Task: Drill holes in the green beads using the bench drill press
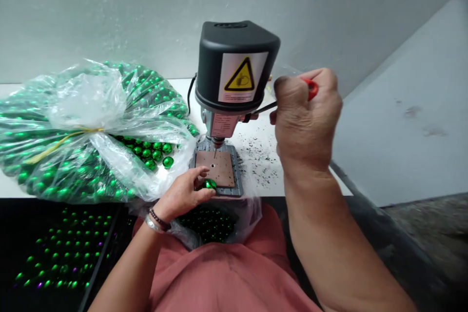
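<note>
My left hand (186,190) holds a shiny green ball (209,184) between thumb and fingers, at the front edge of a brown board (223,168) with a small hole in it. The board lies on the grey base of a small black drill press (237,68), whose thin bit (215,152) points down above the board, apart from the ball. Raised on the right, my right hand (309,117) is closed round the red-ended feed lever (311,88) of the press. Part of the lever is hidden in the fist.
A clear plastic bag (84,102) full of green balls, tied with yellow string, bulges at left; loose green balls (155,151) lie by its opening. Dark shavings (259,156) litter the white table right of the press. Another bag of balls (208,224) rests at my lap.
</note>
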{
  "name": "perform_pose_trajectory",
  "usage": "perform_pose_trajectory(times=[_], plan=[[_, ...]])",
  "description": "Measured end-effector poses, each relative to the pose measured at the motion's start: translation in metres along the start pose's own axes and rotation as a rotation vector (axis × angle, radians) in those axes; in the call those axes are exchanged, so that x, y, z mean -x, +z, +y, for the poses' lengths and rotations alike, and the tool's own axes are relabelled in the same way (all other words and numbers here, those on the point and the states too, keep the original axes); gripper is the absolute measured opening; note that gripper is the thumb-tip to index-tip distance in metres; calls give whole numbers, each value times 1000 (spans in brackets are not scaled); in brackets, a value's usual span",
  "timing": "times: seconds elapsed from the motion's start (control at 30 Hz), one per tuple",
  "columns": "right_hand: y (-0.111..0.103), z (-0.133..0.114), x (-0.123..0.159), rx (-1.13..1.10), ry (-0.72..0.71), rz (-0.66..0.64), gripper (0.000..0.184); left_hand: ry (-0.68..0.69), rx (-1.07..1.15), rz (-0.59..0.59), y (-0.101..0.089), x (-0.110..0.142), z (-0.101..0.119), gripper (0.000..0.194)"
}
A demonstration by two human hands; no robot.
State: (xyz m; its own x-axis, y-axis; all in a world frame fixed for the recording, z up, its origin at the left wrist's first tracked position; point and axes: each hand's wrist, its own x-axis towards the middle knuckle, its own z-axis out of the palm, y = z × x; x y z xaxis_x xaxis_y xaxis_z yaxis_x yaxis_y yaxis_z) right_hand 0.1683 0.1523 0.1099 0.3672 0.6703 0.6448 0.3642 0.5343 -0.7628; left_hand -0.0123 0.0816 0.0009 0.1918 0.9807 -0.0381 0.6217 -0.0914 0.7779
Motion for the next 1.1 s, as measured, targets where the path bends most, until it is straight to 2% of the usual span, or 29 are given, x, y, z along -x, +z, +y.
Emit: perform_pose_trajectory(times=[0.07,0.1,0.17,0.23,0.27,0.3,0.33,0.37,0.47,0.6,0.7,0.77,0.83,0.93,1.0,1.1], plan=[[0,1,3,9,-18,23,22,-6,43,42,-15,8,2,49],[0,1,4,7,-22,30,22,-25,70,108,-22,8,0,46],[0,0,6,-10,-15,35,21,-92,83,314,-38,0,-7,41],[0,-1,6,-28,-3,33,22,-172,-62,544,-51,-16,-23,39],[0,-2,6,-34,1,32,22,-201,-199,625,-56,-24,-32,36],[0,-2,6,-36,5,28,22,-226,-351,644,-59,-32,-42,35],[0,-2,7,-36,4,22,21,-252,-479,572,-61,-39,-52,34],[-1,-1,7,-35,1,16,20,-260,-576,442,-62,-44,-61,34],[-2,-1,9,-42,-8,-4,21,-238,-746,204,-59,-48,-77,43],[-3,-1,11,-54,-25,12,22,-278,-810,95,-52,-43,-82,41],[-3,0,13,-30,-18,22,22,-207,-761,57,-50,-44,-85,38],[-3,0,14,-25,-14,20,22,-158,-692,107,-52,-45,-86,38],[-4,0,14,-30,-10,18,23,-138,-578,272,-55,-43,-80,37],[-4,-1,15,-40,11,15,24,-151,-174,503,-58,-32,-58,43],[-4,-1,15,-41,9,11,25,-151,284,518,-57,-22,-36,49],[-5,-1,16,-29,-13,18,23,-132,816,374,-45,-9,-6,49]])
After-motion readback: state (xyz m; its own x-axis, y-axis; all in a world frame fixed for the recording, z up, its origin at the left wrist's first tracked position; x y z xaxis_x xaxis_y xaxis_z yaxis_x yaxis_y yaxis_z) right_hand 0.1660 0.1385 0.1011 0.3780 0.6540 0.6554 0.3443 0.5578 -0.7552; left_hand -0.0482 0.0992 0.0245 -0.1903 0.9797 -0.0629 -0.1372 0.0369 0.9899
